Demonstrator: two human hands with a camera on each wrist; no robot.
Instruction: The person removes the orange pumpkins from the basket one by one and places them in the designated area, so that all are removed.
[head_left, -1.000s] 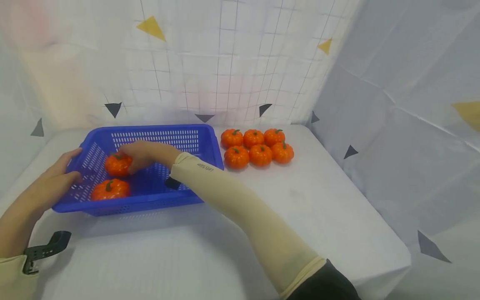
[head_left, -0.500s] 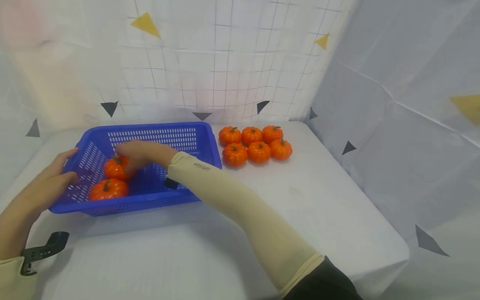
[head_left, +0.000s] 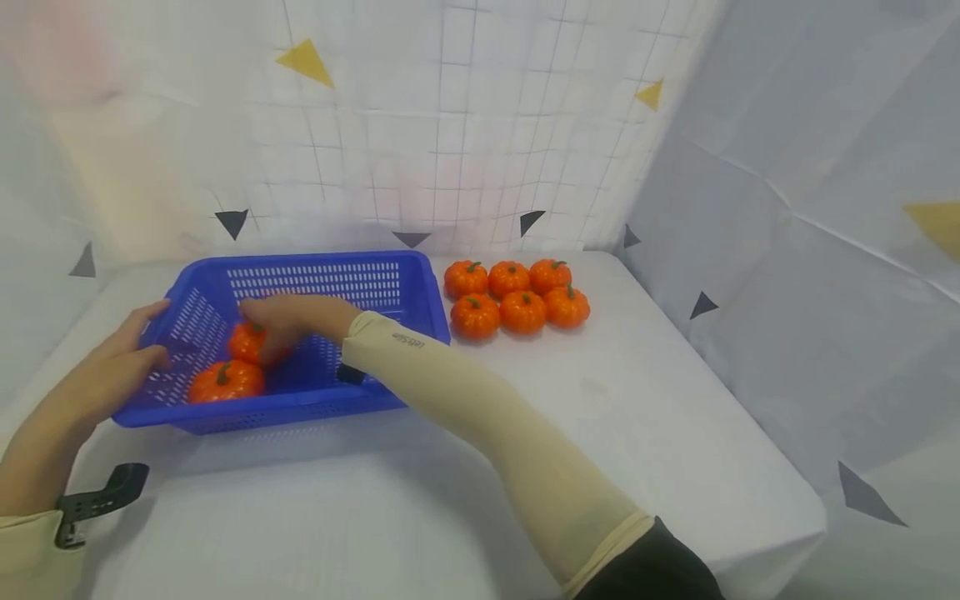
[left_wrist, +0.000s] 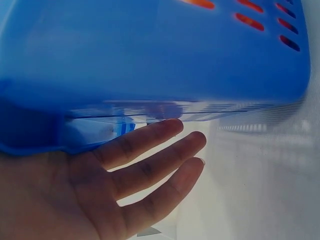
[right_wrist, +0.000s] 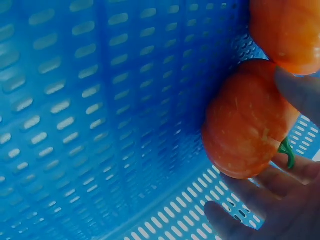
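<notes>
The right hand (head_left: 273,321) has tipped its gripped pumpkin (head_left: 251,343) nearer the second pumpkin (head_left: 225,381) below it. The left hand (head_left: 120,367), fingers straight, steadies the basket (head_left: 420,292).

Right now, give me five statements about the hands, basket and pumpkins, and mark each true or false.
1. The right hand holds a pumpkin inside the blue basket. True.
2. Six pumpkins sit on the table beside the basket. True.
3. The left hand grips a pumpkin. False: it rests with straight fingers against the basket's outer wall.
4. The basket holds four pumpkins. False: two show.
5. The basket is red. False: blue.
</notes>
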